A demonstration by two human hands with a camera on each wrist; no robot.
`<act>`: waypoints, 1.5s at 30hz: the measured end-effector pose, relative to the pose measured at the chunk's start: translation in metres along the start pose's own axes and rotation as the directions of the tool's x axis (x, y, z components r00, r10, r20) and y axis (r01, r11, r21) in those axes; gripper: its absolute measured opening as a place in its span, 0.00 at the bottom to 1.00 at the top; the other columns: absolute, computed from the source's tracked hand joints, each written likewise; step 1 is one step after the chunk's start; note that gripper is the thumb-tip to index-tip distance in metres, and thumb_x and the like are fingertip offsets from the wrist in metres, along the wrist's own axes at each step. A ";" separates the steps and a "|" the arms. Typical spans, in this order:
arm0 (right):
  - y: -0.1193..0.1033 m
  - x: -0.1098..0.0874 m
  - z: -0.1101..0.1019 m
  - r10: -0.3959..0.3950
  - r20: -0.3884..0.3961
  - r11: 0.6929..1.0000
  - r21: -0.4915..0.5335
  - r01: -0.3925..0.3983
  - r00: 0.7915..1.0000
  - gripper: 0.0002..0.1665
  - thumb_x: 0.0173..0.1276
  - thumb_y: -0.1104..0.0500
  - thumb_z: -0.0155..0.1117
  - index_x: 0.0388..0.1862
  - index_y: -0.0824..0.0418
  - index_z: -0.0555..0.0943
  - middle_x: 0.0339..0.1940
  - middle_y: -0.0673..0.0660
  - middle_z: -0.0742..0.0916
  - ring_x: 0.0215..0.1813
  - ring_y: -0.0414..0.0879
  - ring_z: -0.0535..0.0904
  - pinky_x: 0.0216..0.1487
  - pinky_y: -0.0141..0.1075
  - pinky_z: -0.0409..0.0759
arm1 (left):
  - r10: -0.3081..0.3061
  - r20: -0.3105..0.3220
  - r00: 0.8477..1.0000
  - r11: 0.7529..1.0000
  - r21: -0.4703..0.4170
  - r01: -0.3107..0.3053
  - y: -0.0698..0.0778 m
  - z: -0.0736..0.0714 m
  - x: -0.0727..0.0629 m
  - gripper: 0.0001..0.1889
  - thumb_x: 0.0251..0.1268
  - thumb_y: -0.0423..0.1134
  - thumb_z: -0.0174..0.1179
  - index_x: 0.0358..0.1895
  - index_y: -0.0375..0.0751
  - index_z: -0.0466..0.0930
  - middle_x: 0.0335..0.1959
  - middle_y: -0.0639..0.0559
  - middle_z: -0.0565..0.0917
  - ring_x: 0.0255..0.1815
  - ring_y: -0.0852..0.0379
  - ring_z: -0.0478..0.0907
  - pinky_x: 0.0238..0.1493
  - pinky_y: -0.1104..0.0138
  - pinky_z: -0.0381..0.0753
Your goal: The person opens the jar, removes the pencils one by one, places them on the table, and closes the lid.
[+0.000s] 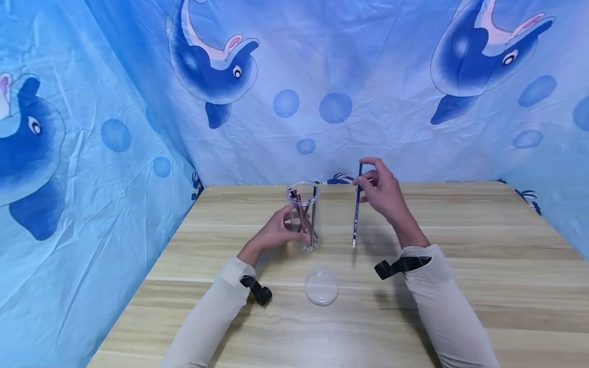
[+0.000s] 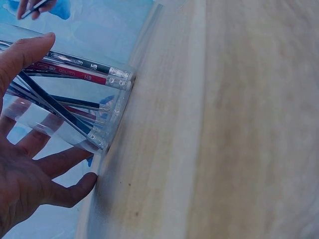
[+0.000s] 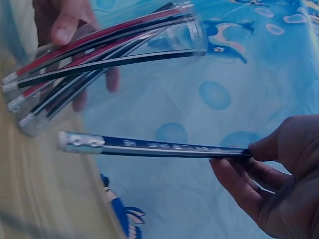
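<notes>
A clear plastic cup stands on the table with several red and dark pencils leaning inside, their eraser ends at the bottom. My left hand grips the cup from the left, thumb on the near side and fingers around behind. To the right of the cup, my right hand pinches one dark blue pencil near its upper end. That pencil hangs almost upright above the table, white eraser end down, apart from the cup. In the right wrist view its metal ferrule shows clearly.
A round clear lid lies on the wooden table in front of the cup. Behind the table's far edge hangs a blue curtain printed with dolphins, which also covers the left side. Black straps with small cameras sit on both wrists.
</notes>
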State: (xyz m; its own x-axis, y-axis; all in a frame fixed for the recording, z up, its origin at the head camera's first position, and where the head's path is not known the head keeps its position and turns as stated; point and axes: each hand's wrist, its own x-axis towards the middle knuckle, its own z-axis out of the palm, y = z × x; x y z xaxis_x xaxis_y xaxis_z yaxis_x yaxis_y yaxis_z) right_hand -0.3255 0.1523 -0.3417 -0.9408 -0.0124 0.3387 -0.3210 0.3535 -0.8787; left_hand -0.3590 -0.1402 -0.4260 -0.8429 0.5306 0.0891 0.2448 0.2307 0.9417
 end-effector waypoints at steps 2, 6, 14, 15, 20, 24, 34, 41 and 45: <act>0.005 0.001 0.005 0.023 0.046 1.000 0.001 -0.023 0.999 0.25 0.78 0.63 0.52 0.71 0.55 0.66 0.47 0.66 0.86 0.43 0.56 0.80 0.38 0.47 0.87 | 0.003 0.001 1.000 1.000 -0.002 -0.003 0.000 0.000 0.000 0.43 0.46 0.30 0.78 0.69 0.47 0.70 0.60 0.49 0.81 0.58 0.47 0.78 0.63 0.51 0.74; 0.016 0.002 0.015 0.069 0.137 0.998 -0.014 -0.067 0.988 0.24 0.77 0.65 0.54 0.69 0.57 0.67 0.43 0.64 0.86 0.43 0.56 0.82 0.38 0.45 0.87 | 0.009 0.011 1.000 1.000 -0.020 -0.009 0.003 0.000 -0.003 0.43 0.46 0.29 0.78 0.70 0.47 0.69 0.61 0.48 0.80 0.58 0.45 0.78 0.63 0.52 0.75; 0.037 0.001 0.036 0.168 0.265 0.985 -0.084 -0.151 0.949 0.24 0.76 0.66 0.52 0.69 0.62 0.67 0.42 0.68 0.87 0.43 0.62 0.85 0.40 0.44 0.87 | 0.009 0.005 1.000 1.000 0.001 -0.009 0.002 0.000 -0.002 0.44 0.47 0.30 0.78 0.71 0.53 0.68 0.61 0.43 0.80 0.58 0.47 0.78 0.62 0.52 0.76; 0.039 0.001 0.038 0.184 0.276 0.982 -0.091 -0.165 0.944 0.24 0.76 0.67 0.52 0.69 0.62 0.67 0.42 0.68 0.87 0.41 0.61 0.86 0.40 0.43 0.87 | 0.009 0.004 1.000 1.000 0.005 -0.009 0.003 -0.001 -0.002 0.44 0.47 0.31 0.78 0.71 0.52 0.68 0.61 0.43 0.80 0.59 0.47 0.78 0.62 0.53 0.76; 0.048 0.000 0.041 0.255 0.318 0.967 -0.098 -0.236 0.913 0.25 0.74 0.69 0.55 0.68 0.67 0.68 0.41 0.69 0.86 0.34 0.54 0.87 0.41 0.45 0.87 | 0.010 0.010 1.000 1.000 0.019 -0.010 0.004 0.000 -0.001 0.47 0.48 0.31 0.77 0.74 0.51 0.64 0.61 0.42 0.79 0.61 0.45 0.76 0.63 0.52 0.75; 0.056 -0.001 0.045 0.322 0.331 0.946 -0.148 -0.288 0.887 0.25 0.71 0.68 0.59 0.67 0.69 0.70 0.41 0.67 0.85 0.33 0.52 0.86 0.40 0.44 0.87 | 0.012 0.009 1.000 1.000 0.024 -0.012 0.003 -0.001 -0.001 0.48 0.49 0.31 0.77 0.75 0.50 0.62 0.60 0.41 0.79 0.61 0.44 0.76 0.62 0.52 0.75; 0.070 -0.004 0.052 0.402 0.318 0.906 -0.273 -0.323 0.859 0.22 0.68 0.67 0.63 0.60 0.71 0.74 0.40 0.64 0.83 0.30 0.48 0.85 0.35 0.37 0.86 | 0.007 0.002 1.000 0.999 0.035 -0.007 0.003 0.000 -0.002 0.49 0.48 0.32 0.78 0.75 0.53 0.62 0.60 0.44 0.79 0.61 0.47 0.76 0.62 0.52 0.75; 0.073 -0.006 0.053 0.412 0.293 0.902 -0.263 -0.341 0.863 0.21 0.67 0.66 0.65 0.57 0.70 0.75 0.37 0.63 0.83 0.29 0.48 0.84 0.32 0.37 0.86 | -0.001 -0.001 1.000 0.999 0.050 0.001 0.005 0.001 -0.001 0.46 0.47 0.34 0.79 0.72 0.54 0.66 0.57 0.48 0.81 0.59 0.49 0.77 0.62 0.53 0.75; 0.074 -0.007 0.055 0.402 0.281 0.904 -0.273 -0.329 0.871 0.21 0.67 0.65 0.65 0.57 0.69 0.75 0.34 0.62 0.83 0.28 0.47 0.83 0.30 0.37 0.85 | 0.002 0.004 1.000 0.999 0.033 -0.002 0.004 0.000 -0.001 0.43 0.47 0.32 0.78 0.70 0.53 0.69 0.58 0.46 0.81 0.58 0.48 0.78 0.62 0.52 0.76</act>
State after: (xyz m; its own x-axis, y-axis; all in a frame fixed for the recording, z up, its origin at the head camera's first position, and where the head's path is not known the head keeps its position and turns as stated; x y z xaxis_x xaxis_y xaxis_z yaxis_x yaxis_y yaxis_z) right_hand -0.3484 0.1270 -0.4276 -0.9795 -0.1316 -0.1527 0.0490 0.5794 -0.8136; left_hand -0.3574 -0.1394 -0.4219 -0.8407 0.5341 0.0893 0.2621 0.2570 0.9302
